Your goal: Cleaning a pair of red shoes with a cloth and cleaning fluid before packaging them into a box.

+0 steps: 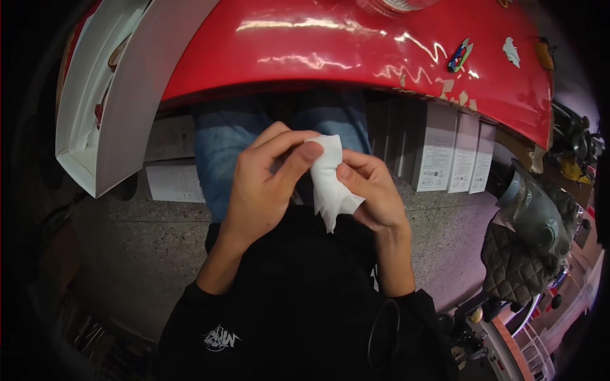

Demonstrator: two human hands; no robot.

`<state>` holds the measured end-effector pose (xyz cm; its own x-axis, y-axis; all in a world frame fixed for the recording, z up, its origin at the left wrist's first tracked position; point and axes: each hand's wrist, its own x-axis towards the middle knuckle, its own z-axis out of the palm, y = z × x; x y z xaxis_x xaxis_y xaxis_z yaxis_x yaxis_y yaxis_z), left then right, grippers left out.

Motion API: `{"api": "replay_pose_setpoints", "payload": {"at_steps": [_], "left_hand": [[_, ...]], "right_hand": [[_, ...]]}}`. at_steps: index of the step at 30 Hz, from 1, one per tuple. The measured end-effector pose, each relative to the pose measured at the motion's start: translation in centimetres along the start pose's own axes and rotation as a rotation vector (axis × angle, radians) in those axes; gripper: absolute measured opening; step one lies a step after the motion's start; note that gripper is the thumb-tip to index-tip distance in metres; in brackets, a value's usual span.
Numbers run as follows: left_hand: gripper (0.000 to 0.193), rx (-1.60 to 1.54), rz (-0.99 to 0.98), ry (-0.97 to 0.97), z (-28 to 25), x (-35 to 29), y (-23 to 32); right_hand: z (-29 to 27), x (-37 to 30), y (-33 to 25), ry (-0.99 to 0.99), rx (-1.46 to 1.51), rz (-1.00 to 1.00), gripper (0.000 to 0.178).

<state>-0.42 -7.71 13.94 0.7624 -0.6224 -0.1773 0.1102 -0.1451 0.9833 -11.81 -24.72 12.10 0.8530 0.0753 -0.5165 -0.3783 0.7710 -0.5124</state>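
A small white tissue (329, 184) with a ragged lower end hangs between my two hands, in front of my lap. My left hand (270, 171) pinches its upper left edge between thumb and fingers. Lower down on the other side, my right hand (375, 190) grips it with the thumb pressed on its face; those fingers are partly behind the tissue. Both hands are held short of the red table's (298, 57) near edge. Whether anything is wrapped in the tissue is hidden.
On the table lie green-and-blue pliers (460, 56) and a crumpled white scrap (511, 52). A long open white box (133, 95) stands at the left. White boxes (438, 149) stand beneath the table on the right, near a dark quilted item (516, 260).
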Motion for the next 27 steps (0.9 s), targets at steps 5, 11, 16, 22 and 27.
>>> {"api": "replay_pose_setpoints", "payload": {"at_steps": [5,11,16,22,27], "left_hand": [[0.069,-0.033,0.064,0.080,-3.2,-0.2,1.6],[0.089,0.201,0.355,0.198,-7.8,-1.1,7.1],[0.089,0.354,0.582,0.262,-12.5,-0.5,9.3],[0.046,0.641,0.296,0.522,-14.0,2.5,11.2],[0.042,0.886,0.120,0.395,-15.2,5.1,11.0]], "right_hand": [[1.7,-0.2,-4.6,0.026,-0.043,-0.363,0.035],[5.3,-0.4,-18.5,0.420,-0.940,-1.019,0.027],[8.6,0.7,-27.4,0.650,-1.842,-1.497,0.025],[9.4,3.0,-29.0,0.455,-2.080,-1.628,0.041],[9.6,3.3,-27.9,0.451,-2.039,-1.613,0.043]]}}
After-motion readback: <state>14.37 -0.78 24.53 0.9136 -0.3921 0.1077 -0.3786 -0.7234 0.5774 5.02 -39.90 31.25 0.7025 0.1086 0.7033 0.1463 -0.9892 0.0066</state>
